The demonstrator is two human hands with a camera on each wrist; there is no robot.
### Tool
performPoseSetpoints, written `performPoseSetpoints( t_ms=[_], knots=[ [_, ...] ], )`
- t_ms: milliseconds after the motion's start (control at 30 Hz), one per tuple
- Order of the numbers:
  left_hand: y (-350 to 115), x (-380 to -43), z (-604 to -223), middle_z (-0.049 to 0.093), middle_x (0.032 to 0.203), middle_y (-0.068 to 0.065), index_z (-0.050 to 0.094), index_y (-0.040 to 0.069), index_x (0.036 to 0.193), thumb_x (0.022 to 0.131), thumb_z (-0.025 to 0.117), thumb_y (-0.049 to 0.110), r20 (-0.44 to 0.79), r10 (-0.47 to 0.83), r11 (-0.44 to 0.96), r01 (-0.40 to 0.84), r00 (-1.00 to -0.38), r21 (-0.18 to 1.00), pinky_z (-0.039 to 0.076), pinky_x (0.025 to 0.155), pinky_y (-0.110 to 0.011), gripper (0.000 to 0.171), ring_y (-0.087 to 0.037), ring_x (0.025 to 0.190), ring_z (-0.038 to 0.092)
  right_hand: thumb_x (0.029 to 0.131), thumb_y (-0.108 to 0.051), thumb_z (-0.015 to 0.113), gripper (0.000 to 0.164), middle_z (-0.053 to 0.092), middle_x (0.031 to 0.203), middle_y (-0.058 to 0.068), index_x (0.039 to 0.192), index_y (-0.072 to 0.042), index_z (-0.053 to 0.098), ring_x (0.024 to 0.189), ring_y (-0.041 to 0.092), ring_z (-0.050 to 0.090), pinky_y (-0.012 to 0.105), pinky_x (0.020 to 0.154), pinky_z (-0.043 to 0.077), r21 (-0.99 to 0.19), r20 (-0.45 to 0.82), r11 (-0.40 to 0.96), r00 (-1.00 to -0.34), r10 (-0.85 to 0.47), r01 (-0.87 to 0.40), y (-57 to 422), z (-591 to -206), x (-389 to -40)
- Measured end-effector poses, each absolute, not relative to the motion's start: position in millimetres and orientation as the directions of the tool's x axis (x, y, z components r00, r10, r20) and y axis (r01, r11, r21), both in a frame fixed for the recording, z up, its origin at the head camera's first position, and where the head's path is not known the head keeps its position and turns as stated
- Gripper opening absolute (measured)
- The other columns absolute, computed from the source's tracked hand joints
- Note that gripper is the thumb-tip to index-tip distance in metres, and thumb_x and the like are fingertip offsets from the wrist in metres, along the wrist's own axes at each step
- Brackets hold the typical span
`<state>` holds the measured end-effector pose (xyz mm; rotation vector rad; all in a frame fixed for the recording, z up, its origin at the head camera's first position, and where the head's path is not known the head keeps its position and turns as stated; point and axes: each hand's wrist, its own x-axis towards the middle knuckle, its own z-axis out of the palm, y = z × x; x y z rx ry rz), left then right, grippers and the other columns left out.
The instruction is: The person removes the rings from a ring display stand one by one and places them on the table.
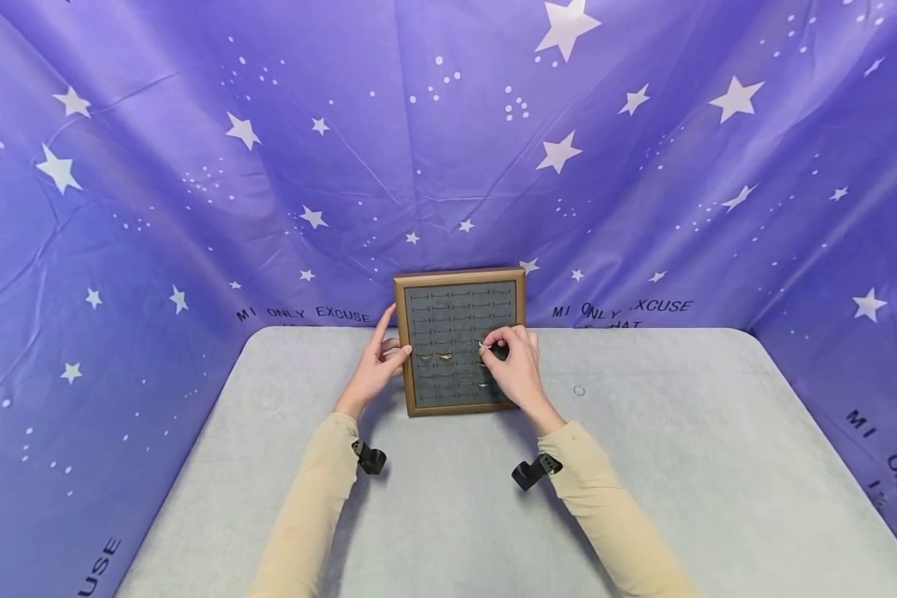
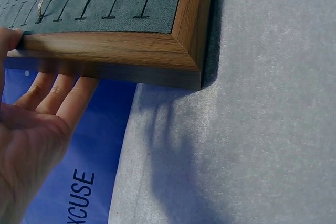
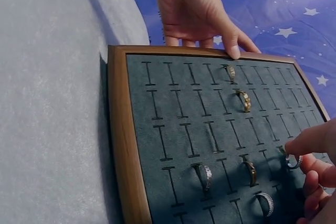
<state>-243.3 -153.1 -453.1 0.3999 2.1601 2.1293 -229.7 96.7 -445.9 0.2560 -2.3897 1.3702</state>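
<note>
A wood-framed ring display tray [image 1: 463, 276] with a dark slotted pad leans upright at the back of the table. My left hand [image 1: 374, 365] grips its left side, thumb on the front edge and fingers behind. Between thumb and fingertips, my right hand [image 1: 517, 370] pinches a silver ring [image 3: 293, 165] at a slot on the tray's right side. Several other rings sit in slots in the right wrist view, among them a thick gold ring [image 3: 245, 100], a silver ring [image 3: 206, 177] and a narrow gold ring [image 3: 251, 173]. My right hand hides part of the pad in the head view.
A loose ring [image 1: 579, 390] lies on the pale grey table [image 1: 665, 465], to the right of the tray. Behind the table hangs a purple-blue cloth [image 1: 389, 100] with white stars and lettering. Each wrist wears a black strapped camera.
</note>
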Motion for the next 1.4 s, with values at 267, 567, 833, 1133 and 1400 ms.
performPoseSetpoints(
  t_ms=[267,567,833,1133,1400],
  knots=[
    [-154,-244,-455,0.058,0.104,-0.02,0.013,0.023,0.157,0.097,0.056,0.002,0.123,0.24,-0.022,0.122,-0.963,0.992,0.049,0.083,-0.06,0.077,-0.021,0.082,0.065,0.08,0.001,0.073,0.01,0.054,0.087,0.012,0.082,-0.003,0.064,0.091,0.029,0.043,0.036,0.081,0.034,-0.839,0.417,0.397,-0.909,0.029,-0.372,102,-446,-231],
    [-153,-244,-458,0.057,0.106,-0.024,0.015,0.024,0.157,0.096,0.056,0.001,0.135,0.242,-0.026,0.133,-0.961,0.991,0.052,0.08,-0.054,0.077,-0.021,0.083,0.064,0.081,0.0,0.072,0.01,0.054,0.087,0.013,0.084,-0.002,0.063,0.087,0.027,0.044,0.034,0.079,0.034,-0.864,0.397,0.352,-0.917,0.037,-0.36,108,-444,-226],
    [-154,-245,-458,0.057,0.106,-0.025,0.016,0.024,0.156,0.096,0.057,0.001,0.14,0.245,-0.024,0.138,-0.959,0.99,0.051,0.081,-0.056,0.076,-0.02,0.083,0.065,0.081,0.003,0.071,0.01,0.054,0.086,0.015,0.083,-0.001,0.062,0.085,0.027,0.044,0.033,0.077,0.034,-0.868,0.388,0.347,-0.921,0.027,-0.355,115,-443,-219],
    [-154,-242,-456,0.057,0.108,-0.025,0.016,0.025,0.156,0.097,0.057,0.002,0.134,0.243,-0.016,0.135,-0.961,0.991,0.05,0.082,-0.058,0.076,-0.023,0.085,0.064,0.082,0.012,0.065,0.008,0.05,0.088,0.031,0.087,0.013,0.059,0.086,0.044,0.042,0.024,0.068,0.032,-0.906,0.34,0.27,-0.94,0.01,-0.325,116,-422,-192],
    [-154,-243,-455,0.057,0.108,-0.025,0.015,0.026,0.156,0.096,0.058,0.003,0.14,0.252,-0.026,0.138,-0.957,0.99,0.049,0.082,-0.06,0.077,-0.023,0.085,0.065,0.083,0.01,0.062,0.006,0.053,0.09,0.031,0.088,0.012,0.059,0.087,0.045,0.043,0.022,0.064,0.033,-0.931,0.276,0.257,-0.961,0.028,-0.26,126,-426,-184]
  ],
)
